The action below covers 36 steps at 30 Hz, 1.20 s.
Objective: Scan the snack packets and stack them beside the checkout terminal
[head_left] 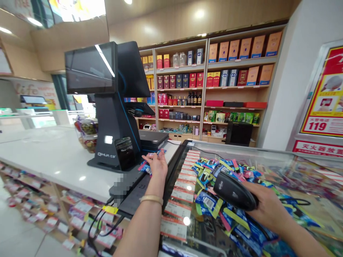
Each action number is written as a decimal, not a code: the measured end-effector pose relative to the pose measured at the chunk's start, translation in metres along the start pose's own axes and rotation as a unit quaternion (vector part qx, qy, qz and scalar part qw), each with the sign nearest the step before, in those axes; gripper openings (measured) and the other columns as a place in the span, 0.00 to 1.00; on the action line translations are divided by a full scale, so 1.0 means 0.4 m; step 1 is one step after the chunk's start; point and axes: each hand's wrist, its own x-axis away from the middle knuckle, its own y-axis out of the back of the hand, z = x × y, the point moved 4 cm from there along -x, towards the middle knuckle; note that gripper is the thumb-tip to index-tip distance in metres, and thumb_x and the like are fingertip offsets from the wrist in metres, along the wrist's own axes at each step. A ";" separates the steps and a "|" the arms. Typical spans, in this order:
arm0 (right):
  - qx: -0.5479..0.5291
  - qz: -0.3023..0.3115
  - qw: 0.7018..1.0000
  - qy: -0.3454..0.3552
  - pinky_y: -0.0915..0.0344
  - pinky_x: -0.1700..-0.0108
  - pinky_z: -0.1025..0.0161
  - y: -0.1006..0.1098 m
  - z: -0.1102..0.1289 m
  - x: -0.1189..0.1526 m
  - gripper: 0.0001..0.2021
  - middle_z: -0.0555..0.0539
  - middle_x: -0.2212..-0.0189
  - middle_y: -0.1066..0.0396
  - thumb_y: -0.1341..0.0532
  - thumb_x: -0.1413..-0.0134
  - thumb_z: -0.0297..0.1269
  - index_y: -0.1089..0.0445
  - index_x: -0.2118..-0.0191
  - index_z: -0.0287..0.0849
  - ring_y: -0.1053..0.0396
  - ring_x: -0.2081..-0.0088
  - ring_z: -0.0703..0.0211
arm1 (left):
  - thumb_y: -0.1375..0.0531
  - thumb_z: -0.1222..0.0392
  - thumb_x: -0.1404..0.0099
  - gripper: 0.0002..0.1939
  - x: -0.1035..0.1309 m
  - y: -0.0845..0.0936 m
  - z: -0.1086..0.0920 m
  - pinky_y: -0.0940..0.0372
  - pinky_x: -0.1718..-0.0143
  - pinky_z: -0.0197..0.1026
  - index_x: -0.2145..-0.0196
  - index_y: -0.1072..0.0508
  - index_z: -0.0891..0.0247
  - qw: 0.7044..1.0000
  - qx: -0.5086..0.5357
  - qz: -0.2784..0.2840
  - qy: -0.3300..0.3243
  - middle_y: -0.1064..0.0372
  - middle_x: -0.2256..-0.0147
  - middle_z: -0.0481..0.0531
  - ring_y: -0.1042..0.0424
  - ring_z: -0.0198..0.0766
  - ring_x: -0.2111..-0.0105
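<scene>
My right hand [268, 203] is closed around a black barcode scanner [233, 191], its head pointing left over a pile of small blue candy packets [206, 200] with yellow-green and pink parts. These packets are heaped on the glass-topped counter [284, 157]. My left hand [157, 163] is stretched out with its fingers apart, just right of the checkout terminal's base. A few similar blue and pink packets [146, 166] lie beside and partly behind its fingers; whether it touches them I cannot tell.
A black checkout terminal [107, 125] with two screens stands on the white counter [53, 160]. Cables [99, 221] hang at its front edge. Behind it are a plastic jar [88, 132] and shelves of boxed goods [179, 82]. Price tags [184, 185] line the glass counter's left side.
</scene>
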 end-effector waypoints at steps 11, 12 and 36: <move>0.030 -0.044 0.999 0.010 0.27 0.62 0.62 -0.009 -0.028 0.019 0.16 0.46 0.63 0.22 0.43 0.56 0.34 0.28 0.58 0.45 0.23 0.63 0.53 | 0.51 0.74 0.34 0.41 -0.001 0.019 0.008 0.29 0.64 0.32 0.38 0.71 0.39 0.999 -0.002 -0.029 0.028 0.32 0.54 0.52 0.24 0.32 0.60; 0.032 -0.047 0.998 0.012 0.27 0.62 0.62 -0.009 -0.030 0.020 0.16 0.46 0.64 0.22 0.43 0.56 0.34 0.28 0.58 0.45 0.23 0.64 0.53 | 0.50 0.74 0.35 0.41 -0.001 0.023 0.005 0.29 0.64 0.32 0.38 0.68 0.40 1.000 -0.011 -0.023 0.016 0.32 0.53 0.53 0.24 0.33 0.60; 0.028 -0.058 0.997 -0.039 0.30 0.64 0.61 0.026 -0.025 -0.007 0.15 0.43 0.66 0.23 0.43 0.50 0.40 0.28 0.58 0.42 0.24 0.65 0.53 | 0.26 0.59 0.70 0.34 0.291 -0.044 0.123 0.38 0.65 0.39 0.60 0.25 0.55 0.491 -0.610 0.622 -0.024 0.30 0.63 0.49 0.32 0.43 0.65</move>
